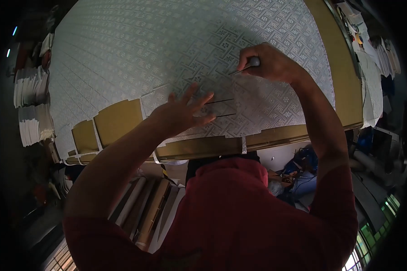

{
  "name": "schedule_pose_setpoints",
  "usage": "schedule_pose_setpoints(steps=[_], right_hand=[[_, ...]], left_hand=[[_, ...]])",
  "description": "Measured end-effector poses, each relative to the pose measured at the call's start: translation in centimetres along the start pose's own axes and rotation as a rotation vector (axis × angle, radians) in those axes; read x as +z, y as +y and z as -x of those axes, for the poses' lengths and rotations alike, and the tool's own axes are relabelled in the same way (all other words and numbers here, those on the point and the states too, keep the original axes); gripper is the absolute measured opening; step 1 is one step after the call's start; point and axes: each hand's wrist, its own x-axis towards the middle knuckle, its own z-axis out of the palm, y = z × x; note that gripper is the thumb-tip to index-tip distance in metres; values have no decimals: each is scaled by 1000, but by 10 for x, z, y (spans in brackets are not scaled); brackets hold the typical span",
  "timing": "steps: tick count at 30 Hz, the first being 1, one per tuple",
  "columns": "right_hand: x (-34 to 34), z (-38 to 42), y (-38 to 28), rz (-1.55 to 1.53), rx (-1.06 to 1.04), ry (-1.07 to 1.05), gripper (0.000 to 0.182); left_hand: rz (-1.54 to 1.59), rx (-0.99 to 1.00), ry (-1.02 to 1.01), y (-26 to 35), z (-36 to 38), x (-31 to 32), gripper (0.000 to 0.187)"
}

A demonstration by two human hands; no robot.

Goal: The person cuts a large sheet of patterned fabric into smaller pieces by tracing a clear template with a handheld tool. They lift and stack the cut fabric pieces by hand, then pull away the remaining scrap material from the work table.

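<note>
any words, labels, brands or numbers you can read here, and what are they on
No text can be read.
Patterned fabric: woven motifs, no words that I can make out.
Stacks at the left edge: too blurred.
Red shirt: dark mark low down, too dim.

One pale patterned cloth sheet, one slender tool with a rounded grey handle and two thin dark straight lines (slits or marks, unclear).
</note>
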Motion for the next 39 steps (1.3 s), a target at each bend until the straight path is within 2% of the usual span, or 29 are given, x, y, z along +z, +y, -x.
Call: schedule_pose_setpoints(steps=[6,12,15,17,18,20,21,23,26,30,34,36,39], right_hand=[[19,-20,14,-94,-65,-13,13],[33,-9,25,-248,-20,28,11],[47,1,14,-306,52,133,13],[65,13,1,-272,122,392,12],[77,18,-5,-260,124,401,12],[104,24,-16,-263,237,601,14],[114,25,-23,-250,239,614,14],[132,22,-35,-186,264,807,16],[151,16,-39,-91,290,946,16],[162,11,-48,29,291,1026,15],[167,6,-53,60,292,1077,13],[170,4,-54,91,288,1101,12],[175,2,-56,85,357,1095,16]], left_hand=[[77,-22,-56,0,0,-5,65],[46,-25,-105,0,-1,-11,70],[49,-21,-102,0,0,-10,70],[48,-19,-90,0,0,-8,68],[45,-17,-80,-1,-1,-6,66],[31,-2,-57,-2,-1,-4,64],[26,5,-45,-2,0,-2,62],[-1,17,-39,-3,-1,0,61],[-27,17,-26,-2,-1,2,60],[-34,34,-59,-4,1,-2,59],[-11,37,-1,-6,2,4,58],[73,27,-19,-7,5,1,57],[78,23,7,-7,5,2,55]])
